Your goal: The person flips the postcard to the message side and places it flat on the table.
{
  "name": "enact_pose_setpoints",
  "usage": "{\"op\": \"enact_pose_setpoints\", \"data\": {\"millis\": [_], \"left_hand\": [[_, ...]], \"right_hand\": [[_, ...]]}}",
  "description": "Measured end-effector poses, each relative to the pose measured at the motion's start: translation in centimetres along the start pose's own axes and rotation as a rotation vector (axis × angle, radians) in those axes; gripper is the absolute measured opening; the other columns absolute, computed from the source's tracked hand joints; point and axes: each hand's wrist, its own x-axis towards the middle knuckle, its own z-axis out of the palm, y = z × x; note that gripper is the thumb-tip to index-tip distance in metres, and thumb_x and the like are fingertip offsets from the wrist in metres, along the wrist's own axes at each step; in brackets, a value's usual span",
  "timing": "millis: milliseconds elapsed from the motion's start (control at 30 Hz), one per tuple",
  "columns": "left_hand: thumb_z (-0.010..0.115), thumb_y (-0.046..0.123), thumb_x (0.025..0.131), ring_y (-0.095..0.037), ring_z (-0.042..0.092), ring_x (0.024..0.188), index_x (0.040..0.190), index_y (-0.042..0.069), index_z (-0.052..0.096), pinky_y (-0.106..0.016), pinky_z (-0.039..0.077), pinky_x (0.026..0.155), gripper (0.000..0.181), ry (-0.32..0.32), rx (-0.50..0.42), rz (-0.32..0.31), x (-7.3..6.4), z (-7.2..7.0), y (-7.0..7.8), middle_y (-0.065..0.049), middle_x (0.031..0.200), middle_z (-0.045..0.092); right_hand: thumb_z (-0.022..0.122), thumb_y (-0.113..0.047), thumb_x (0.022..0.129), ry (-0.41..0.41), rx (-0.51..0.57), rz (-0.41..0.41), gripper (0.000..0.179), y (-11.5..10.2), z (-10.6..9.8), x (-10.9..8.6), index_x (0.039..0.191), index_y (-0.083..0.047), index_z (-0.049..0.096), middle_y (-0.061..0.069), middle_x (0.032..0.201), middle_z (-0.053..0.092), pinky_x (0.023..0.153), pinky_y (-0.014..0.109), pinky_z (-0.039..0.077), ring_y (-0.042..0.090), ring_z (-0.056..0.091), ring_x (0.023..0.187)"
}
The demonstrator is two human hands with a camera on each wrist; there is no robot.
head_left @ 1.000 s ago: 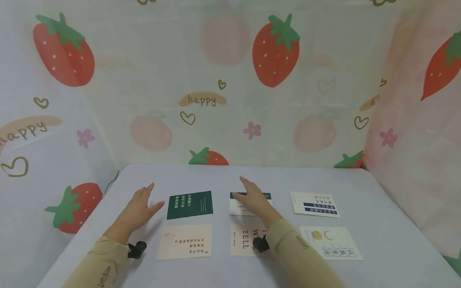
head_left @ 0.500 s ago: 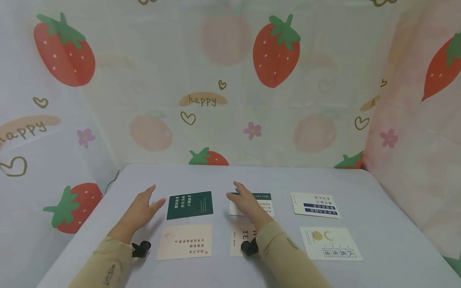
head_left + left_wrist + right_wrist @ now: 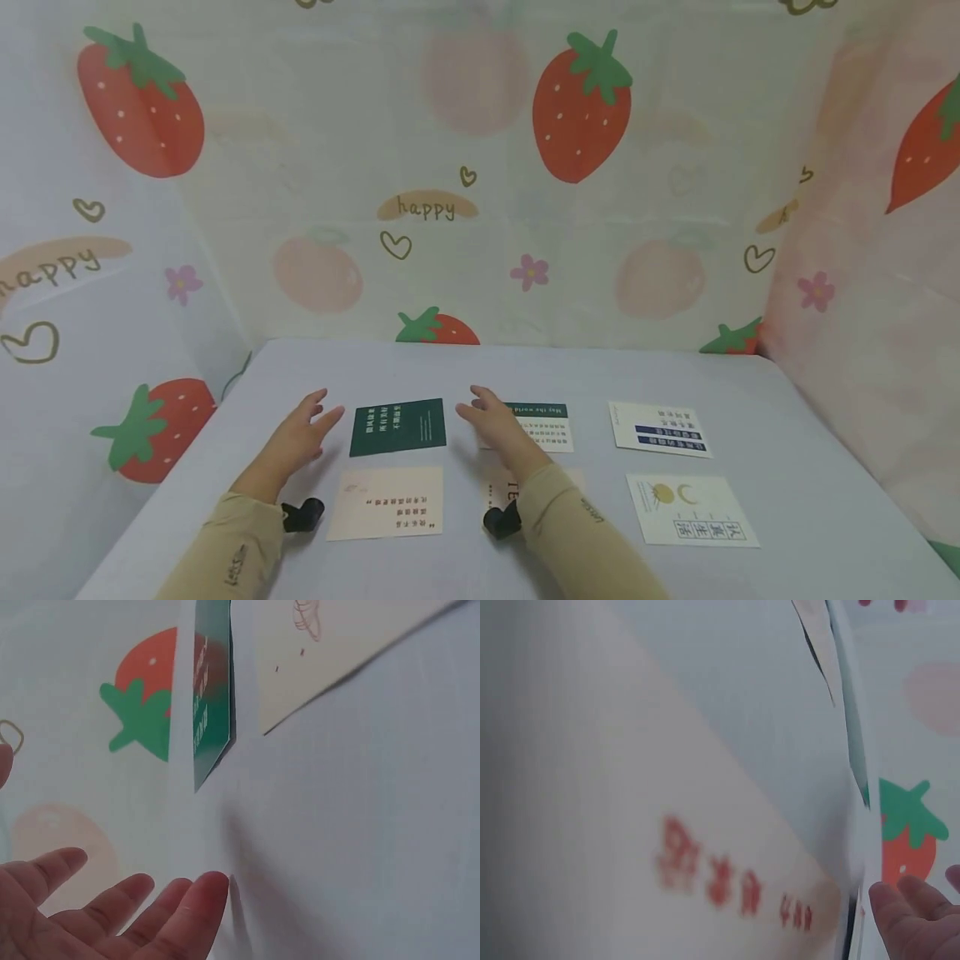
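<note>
The left hand (image 3: 294, 443) hovers over the table (image 3: 562, 367), fingers spread, just beside the dark green card (image 3: 399, 428); the pale pink card (image 3: 386, 505) lies nearer the person. Next, the right hand (image 3: 498, 429), fingers loosely extended, partly covers the green-banded card (image 3: 553, 430) from view, its sleeve (image 3: 585, 542) the red-lettered card (image 3: 495, 492). Rightmost lie the blue-striped card (image 3: 660, 429) and, nearer, the moon card (image 3: 692, 511).

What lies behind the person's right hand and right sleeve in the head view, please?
Behind the right hand, part of a white card with a green band shows; behind the right sleeve, part of a cream card with red letters. What they cover cannot be seen there.
</note>
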Motion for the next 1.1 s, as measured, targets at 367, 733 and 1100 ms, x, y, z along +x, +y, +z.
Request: {"op": "enact_pose_setpoints", "data": {"millis": [367, 733, 1100], "left_hand": [[0.043, 0.048, 0.092, -0.038, 0.034, 0.128, 0.146, 0.016, 0.015, -0.044, 0.042, 0.094, 0.069, -0.041, -0.189, -0.067, 0.3, 0.2, -0.2, -0.019, 0.147, 0.021], [0.043, 0.052, 0.091, -0.036, 0.034, 0.128, 0.142, 0.011, 0.025, -0.039, 0.046, 0.09, 0.068, -0.093, -0.293, -0.071, 0.9, 0.9, -0.6, -0.018, 0.146, 0.026], [0.042, 0.041, 0.095, -0.037, 0.034, 0.127, 0.138, 0.007, 0.029, -0.037, 0.049, 0.086, 0.056, -0.127, -0.4, -0.113, 1.2, 1.5, -0.3, -0.024, 0.14, 0.03]], "right_hand": [[0.055, -0.047, 0.086, -0.046, 0.072, 0.043, 0.065, 0.1, 1.0, -0.1, 0.139, -0.015, 0.037, 0.013, 0.136, 0.044, 0.097, 0.049, 0.038, 0.031, 0.051, 0.116], [0.057, -0.044, 0.086, -0.059, 0.185, 0.1, 0.064, -0.2, 1.9, -0.2, 0.138, -0.012, 0.038, 0.011, 0.125, 0.054, 0.093, 0.04, 0.044, 0.025, 0.054, 0.111], [0.056, -0.034, 0.089, -0.115, 0.28, 0.094, 0.059, -0.5, 2.1, -0.5, 0.135, -0.002, 0.038, 0.017, 0.121, 0.054, 0.088, 0.034, 0.047, 0.024, 0.056, 0.104]]}}
